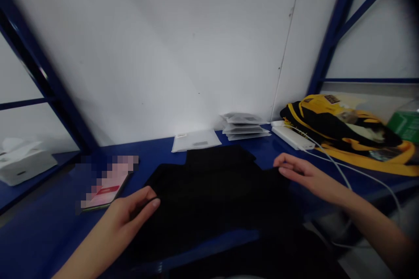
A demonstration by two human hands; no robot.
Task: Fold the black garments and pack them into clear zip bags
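Left hand (132,213) and right hand (301,174) pinch opposite edges of the cloth (219,187), likely to spread it between the grips.

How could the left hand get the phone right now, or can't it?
Probably yes: the phone lies close beside the left hand, with nothing visible blocking the way. But those fingers are pinching the black cloth, so they would likely need to let go first.

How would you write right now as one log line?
left hand: pinching black cloth; right hand: pinching it too; place: over blue table; beyond: stacked packets
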